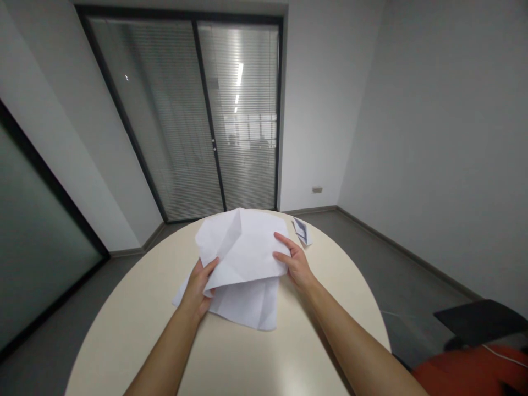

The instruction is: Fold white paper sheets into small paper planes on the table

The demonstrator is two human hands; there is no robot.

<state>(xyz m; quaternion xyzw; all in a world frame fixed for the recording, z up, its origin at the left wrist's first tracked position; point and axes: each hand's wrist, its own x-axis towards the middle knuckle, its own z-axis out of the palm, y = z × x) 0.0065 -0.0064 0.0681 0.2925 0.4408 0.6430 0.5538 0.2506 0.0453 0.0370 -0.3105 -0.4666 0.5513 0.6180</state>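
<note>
A large creased white sheet of paper lies on the round cream table, its upper layer folded over and lifted off the lower one. My left hand grips the left edge of that lifted layer. On the right edge, my right hand pinches the same layer with fingers on top. A small folded paper piece rests on the table beyond my right hand, apart from the sheet.
Glass sliding doors with blinds stand behind the table. At the lower right are a dark chair part and something orange-red. Grey floor surrounds the table.
</note>
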